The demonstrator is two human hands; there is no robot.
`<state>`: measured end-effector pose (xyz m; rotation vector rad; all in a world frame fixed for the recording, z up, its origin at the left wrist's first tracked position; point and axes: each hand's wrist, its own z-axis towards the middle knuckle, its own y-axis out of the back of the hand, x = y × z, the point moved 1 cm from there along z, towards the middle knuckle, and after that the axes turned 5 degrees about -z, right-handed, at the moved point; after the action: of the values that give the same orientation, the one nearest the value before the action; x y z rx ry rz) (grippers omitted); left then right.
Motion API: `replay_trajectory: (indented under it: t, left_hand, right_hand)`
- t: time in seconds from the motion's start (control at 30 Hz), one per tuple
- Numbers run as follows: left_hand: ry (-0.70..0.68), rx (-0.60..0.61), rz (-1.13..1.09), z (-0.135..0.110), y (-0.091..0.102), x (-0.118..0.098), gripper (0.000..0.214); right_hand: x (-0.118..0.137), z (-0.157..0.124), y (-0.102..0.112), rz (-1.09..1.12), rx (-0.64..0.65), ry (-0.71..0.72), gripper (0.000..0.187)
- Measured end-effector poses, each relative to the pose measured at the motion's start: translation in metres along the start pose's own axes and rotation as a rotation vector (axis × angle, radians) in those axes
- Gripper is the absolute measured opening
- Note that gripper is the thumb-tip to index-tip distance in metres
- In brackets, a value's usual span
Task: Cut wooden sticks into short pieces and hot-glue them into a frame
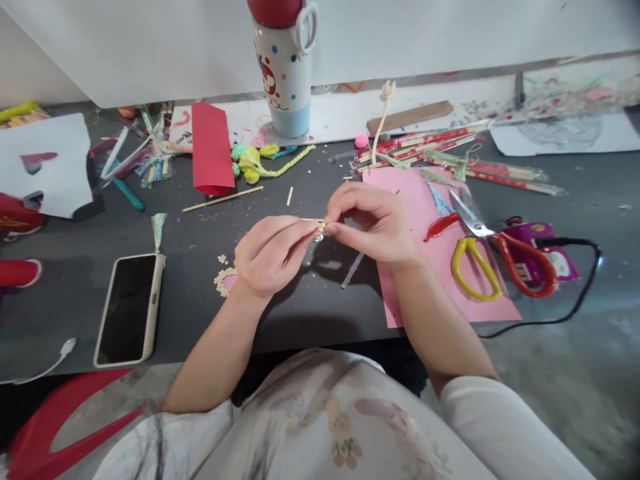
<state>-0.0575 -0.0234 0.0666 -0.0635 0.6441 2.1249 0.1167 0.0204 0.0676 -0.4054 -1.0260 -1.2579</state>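
My left hand [273, 255] and my right hand [376, 222] meet above the dark table [310, 313]. Both pinch a thin wooden stick [314, 221] that carries small pale beads at the point where the fingertips touch. The fingers of both hands are curled closed around it. A small ring of pale beads [224, 279] lies on the table just left of my left wrist. A thin clear strip [353, 269] lies on the table under my hands.
A pink sheet [440, 300] holds scissors with yellow and red handles [493, 257]. A phone [130, 309] lies at the left. A dotted bottle [284, 67], a red folded paper [210, 148], yellow-green cords [265, 163], loose sticks [223, 198] and wrapped chopsticks [450, 150] lie behind. A black cable [575, 293] runs at right.
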Motion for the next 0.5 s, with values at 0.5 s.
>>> replay_trajectory:
  t: [0.5]
  left_hand:
    - [0.047, 0.044, 0.089, -0.0009, -0.0007, 0.0013, 0.008]
  right_hand:
    - [-0.0018, -0.0007, -0.0001, 0.044, 0.001, -0.041, 0.010]
